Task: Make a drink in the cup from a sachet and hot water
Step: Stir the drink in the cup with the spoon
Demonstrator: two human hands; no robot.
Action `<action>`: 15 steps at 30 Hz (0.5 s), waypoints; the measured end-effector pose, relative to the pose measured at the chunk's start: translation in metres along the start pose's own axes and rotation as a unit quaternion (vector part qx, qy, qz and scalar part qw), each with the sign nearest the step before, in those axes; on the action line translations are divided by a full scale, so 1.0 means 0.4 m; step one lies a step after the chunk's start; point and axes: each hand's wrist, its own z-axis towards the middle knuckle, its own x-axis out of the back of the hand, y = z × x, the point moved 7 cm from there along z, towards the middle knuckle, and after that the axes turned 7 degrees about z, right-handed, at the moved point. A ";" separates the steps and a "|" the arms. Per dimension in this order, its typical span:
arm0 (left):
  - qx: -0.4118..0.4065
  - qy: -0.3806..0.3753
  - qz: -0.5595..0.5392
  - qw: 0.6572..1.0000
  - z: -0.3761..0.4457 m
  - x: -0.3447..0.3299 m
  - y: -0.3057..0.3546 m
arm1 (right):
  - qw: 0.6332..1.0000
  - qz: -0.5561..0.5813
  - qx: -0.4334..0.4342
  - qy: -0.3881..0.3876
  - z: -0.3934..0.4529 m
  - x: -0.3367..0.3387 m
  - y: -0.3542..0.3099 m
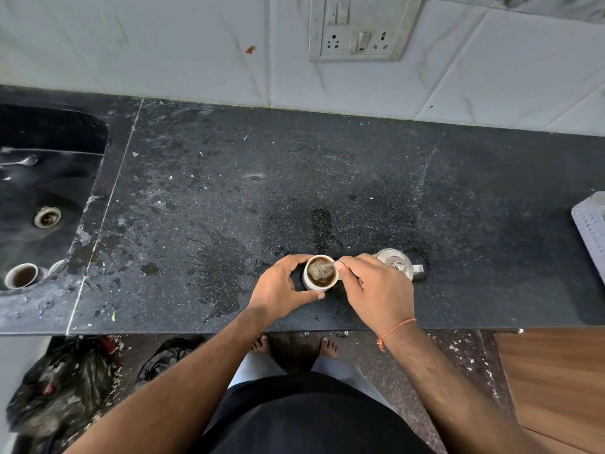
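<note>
Sink [49,191]: sat at 9 o'clock of the dark desk [262,178], with a second cup of brown liquid [21,275] at its near edge.
Spill: wet splashes [219,276] lay on the desk at 9 o'clock of the cup.
Left hand [278,290]: its grip curled around the cup, thumb and fingers touching the wall.
Cup [320,272]: stood upright near the desk's front edge, at 6 o'clock of the frame centre, holding frothy brown drink.
Right hand [376,286]: its grip pinched a thin spoon handle [337,263] whose tip dipped into the drink.
Kettle [397,265]: metal, just beside the right hand at 3 o'clock of the cup.
</note>
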 end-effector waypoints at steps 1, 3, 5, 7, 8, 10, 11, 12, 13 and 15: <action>0.000 0.000 -0.001 1.000 0.000 0.000 0.000 | 1.000 -0.013 0.002 0.006 0.002 0.006 0.000; 0.001 -0.001 -0.003 1.000 0.000 0.001 0.000 | 0.999 -0.037 0.006 0.006 0.006 0.016 0.002; 0.002 -0.003 -0.002 1.000 0.001 0.000 -0.001 | 0.999 -0.040 0.004 -0.005 0.008 0.023 0.010; 0.005 -0.006 -0.004 1.000 0.002 -0.002 -0.003 | 1.000 -0.020 0.006 -0.018 0.009 0.025 0.015; 0.006 -0.008 -0.005 1.000 0.002 -0.003 -0.004 | 1.000 -0.001 0.010 -0.026 0.009 0.024 0.015; 0.006 -0.011 -0.003 1.000 0.003 -0.004 -0.004 | 0.998 0.032 0.021 -0.040 0.011 0.018 0.010; 0.007 -0.012 -0.002 1.000 0.003 -0.004 -0.004 | 0.998 0.040 0.025 -0.044 0.013 0.013 0.007; 0.007 -0.013 -0.003 1.000 0.003 -0.004 -0.005 | 0.998 0.044 0.027 -0.046 0.014 0.007 0.004; 0.007 -0.014 -0.004 1.000 0.004 -0.004 -0.004 | 0.998 0.044 0.025 -0.046 0.016 0.002 0.002; 0.006 -0.014 -0.004 1.000 0.004 -0.004 -0.004 | 0.999 0.039 0.018 -0.034 0.019 0.001 0.002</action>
